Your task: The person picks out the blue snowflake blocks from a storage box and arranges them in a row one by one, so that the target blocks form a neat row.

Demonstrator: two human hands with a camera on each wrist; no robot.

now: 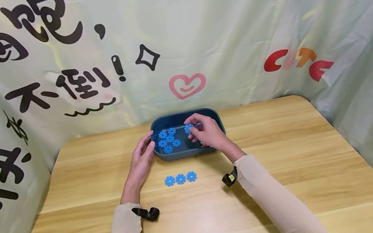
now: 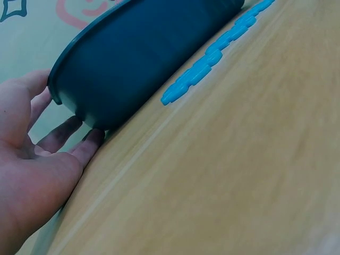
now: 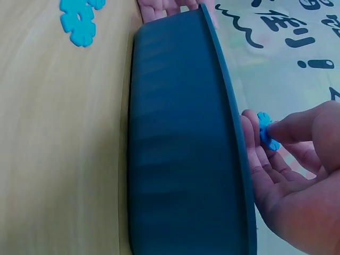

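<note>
A dark blue rectangular bin (image 1: pixel 187 154) stands toward the back of the wooden table. My left hand (image 1: pixel 140 158) rests against its left end, fingers spread on the outer wall in the left wrist view. Over the bin's right part, my right hand (image 1: pixel 209 132) pinches a blue snowflake-shaped disc (image 3: pixel 267 131) between thumb and fingers, at about rim height. Several similar blue discs (image 1: pixel 169 138) lie in the bin's left half. In front of the bin, three blue discs (image 1: pixel 180 179) form a row, edge to edge. Something small and reddish (image 1: pixel 203 144) shows under my right hand, mostly hidden.
The wooden table (image 1: pixel 275 192) extends on both sides of the bin and toward me. A printed fabric backdrop (image 1: pixel 225 37) hangs behind and beside it. Each wrist carries a small black camera, the left one (image 1: pixel 147 213) and the right one (image 1: pixel 230 178).
</note>
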